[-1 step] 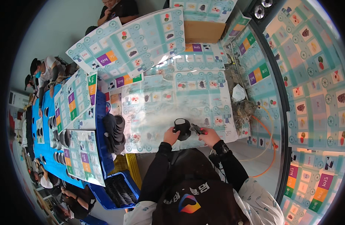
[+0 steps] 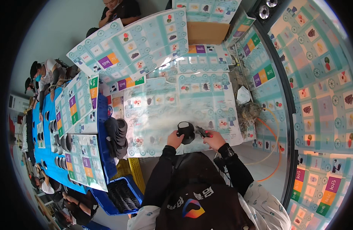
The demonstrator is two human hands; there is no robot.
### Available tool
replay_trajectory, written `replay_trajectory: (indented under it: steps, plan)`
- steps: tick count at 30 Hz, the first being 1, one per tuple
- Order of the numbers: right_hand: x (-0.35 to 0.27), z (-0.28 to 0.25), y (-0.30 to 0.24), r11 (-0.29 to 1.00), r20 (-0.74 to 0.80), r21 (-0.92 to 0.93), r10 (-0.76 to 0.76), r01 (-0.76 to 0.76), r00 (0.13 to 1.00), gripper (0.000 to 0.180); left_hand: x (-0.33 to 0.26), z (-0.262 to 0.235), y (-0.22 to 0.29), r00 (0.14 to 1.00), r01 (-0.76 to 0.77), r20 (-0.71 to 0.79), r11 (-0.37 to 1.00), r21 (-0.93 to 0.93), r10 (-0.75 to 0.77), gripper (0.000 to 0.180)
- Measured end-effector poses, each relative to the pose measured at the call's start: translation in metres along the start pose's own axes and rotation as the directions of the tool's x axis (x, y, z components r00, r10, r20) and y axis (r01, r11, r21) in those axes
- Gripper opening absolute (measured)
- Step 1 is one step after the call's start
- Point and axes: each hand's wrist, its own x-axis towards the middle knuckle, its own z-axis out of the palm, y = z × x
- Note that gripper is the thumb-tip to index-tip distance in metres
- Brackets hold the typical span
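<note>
Here, left hand [image 2: 175,138] grips black cup [image 2: 186,131], right hand [image 2: 214,139] grips red-handled tool [image 2: 203,132] — over pale-teal printed sheets [image 2: 161,111].

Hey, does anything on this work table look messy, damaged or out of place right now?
Yes. A tangled grey heap of scraps lies at the table's right edge beside crumpled white paper, and an orange cable loops loosely off the table.

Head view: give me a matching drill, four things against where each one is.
1 black round part
2 small cutters
3 stack of dark parts
4 orange hose

a in the right hand
b held by the left hand
c on the floor, right of the table
d left edge of the table, by the blue crate

1-b, 2-a, 3-d, 4-c
</note>
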Motion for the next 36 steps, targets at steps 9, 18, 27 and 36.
replay_trajectory:
  steps: [9,18,27,36]
  plan:
    - [-0.050,-0.093,0.050,0.978,-0.269,0.210,0.070,-0.012,0.961,0.036,0.002,0.009,0.048,0.999,-0.024,0.034,0.979,0.201,0.017,0.031]
    - [-0.063,-0.133,0.106,0.975,-0.304,0.220,0.079,-0.011,0.949,0.052,0.033,0.131,0.111,0.999,-0.022,0.048,0.995,0.093,0.018,0.033]
    - [-0.018,-0.144,0.085,0.993,-0.079,0.117,0.004,0.005,0.997,0.048,0.017,0.138,0.106,0.999,-0.006,-0.040,0.998,0.066,0.009,0.039]
    - [0.001,-0.148,0.055,0.995,0.041,-0.092,-0.039,0.043,0.998,0.043,0.017,0.127,0.117,0.998,0.040,-0.054,0.998,-0.054,-0.043,0.041]
